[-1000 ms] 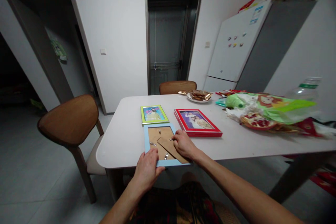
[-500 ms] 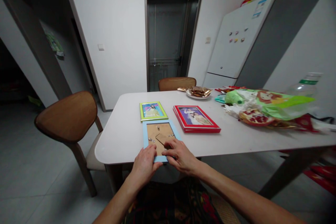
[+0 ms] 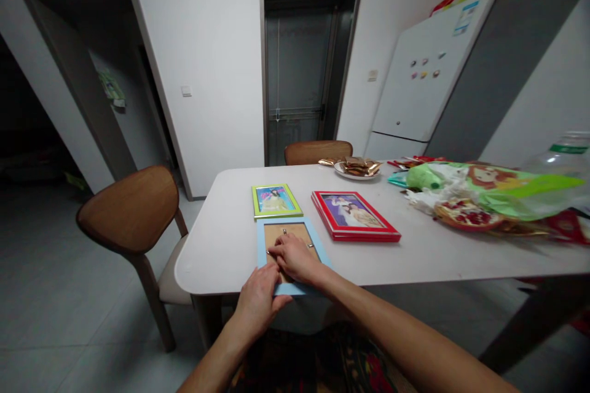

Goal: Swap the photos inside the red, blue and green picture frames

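Observation:
A light-blue picture frame (image 3: pixel 261 239) lies face down at the table's near edge, its brown backing board (image 3: pixel 274 232) showing. My left hand (image 3: pixel 259 296) is closed on the frame's lower left part, thumb along the near edge. Over the backing reaches my right hand (image 3: pixel 295 256), fingers bent and closed, with a fingertip at the small metal clip on the left side. Whether that clip is turned cannot be made out. Clips at the top (image 3: pixel 284 231) and right (image 3: pixel 310 245) stay visible. The hand covers the stand and the lower backing.
Behind the blue frame lies a lime-green picture frame (image 3: pixel 276 216). To the right are stacked red picture frames (image 3: pixel 338 236). Farther back stand a plate (image 3: pixel 343 174) of wrapped snacks, a pomegranate piece (image 3: pixel 465 218) and a green plastic bag (image 3: pixel 516 202). A chair (image 3: pixel 133 209) stands left.
My right hand has moved from the lower right of the backing up and left to the left clip. My left hand keeps its hold. The camera view has shifted slightly.

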A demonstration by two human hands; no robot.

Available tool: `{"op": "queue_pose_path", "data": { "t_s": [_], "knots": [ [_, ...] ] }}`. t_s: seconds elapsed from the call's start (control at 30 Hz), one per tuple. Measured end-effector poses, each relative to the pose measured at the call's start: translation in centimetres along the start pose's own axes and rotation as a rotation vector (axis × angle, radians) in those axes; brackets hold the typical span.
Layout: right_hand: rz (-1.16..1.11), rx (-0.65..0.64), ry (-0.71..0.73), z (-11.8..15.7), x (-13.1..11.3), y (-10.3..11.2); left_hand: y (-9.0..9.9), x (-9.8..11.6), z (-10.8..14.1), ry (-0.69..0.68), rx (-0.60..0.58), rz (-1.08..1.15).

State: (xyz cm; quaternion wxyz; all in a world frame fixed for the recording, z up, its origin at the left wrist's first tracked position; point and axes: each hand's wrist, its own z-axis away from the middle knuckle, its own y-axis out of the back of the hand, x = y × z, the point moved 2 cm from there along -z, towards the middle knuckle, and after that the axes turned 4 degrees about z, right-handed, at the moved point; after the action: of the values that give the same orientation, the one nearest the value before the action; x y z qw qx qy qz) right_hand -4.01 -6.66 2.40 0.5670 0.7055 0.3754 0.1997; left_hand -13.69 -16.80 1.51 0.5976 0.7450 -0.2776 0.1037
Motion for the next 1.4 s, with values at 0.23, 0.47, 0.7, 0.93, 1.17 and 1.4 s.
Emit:
{"op": "queue_pose_path", "data": {
  "t_s": [0.23, 0.47, 0.7, 0.93, 1.17, 1.4],
  "knots": [
    [-0.012, -0.062, 0.088, 0.1, -0.3, 0.2, 0.2, 0.2, -0.1, 0.008, 0.001, 0.008],
    [-0.139, 0.063, -0.287, -1.8, 4.4, -0.3, 0.3, 0.2, 0.4, 0.020, 0.006, 0.016],
    [-0.162, -0.010, -0.344, -4.3, 5.2, -1.2, 0.3, 0.3, 0.6, 0.031, 0.006, 0.017],
    [-0.166, -0.055, -0.540, -6.7, 6.0, -2.3, 0.3, 0.4, 0.8, 0.047, -0.009, -0.014],
    [-0.192, -0.015, -0.715, -7.4, 6.3, -2.4, 0.6, 1.0, 0.7, 0.103, -0.042, -0.060],
    [-0.418, 0.140, -0.673, -6.3, 6.5, -0.2, -0.1, 1.8, -0.1, 0.125, -0.052, -0.144]
  ]
}}
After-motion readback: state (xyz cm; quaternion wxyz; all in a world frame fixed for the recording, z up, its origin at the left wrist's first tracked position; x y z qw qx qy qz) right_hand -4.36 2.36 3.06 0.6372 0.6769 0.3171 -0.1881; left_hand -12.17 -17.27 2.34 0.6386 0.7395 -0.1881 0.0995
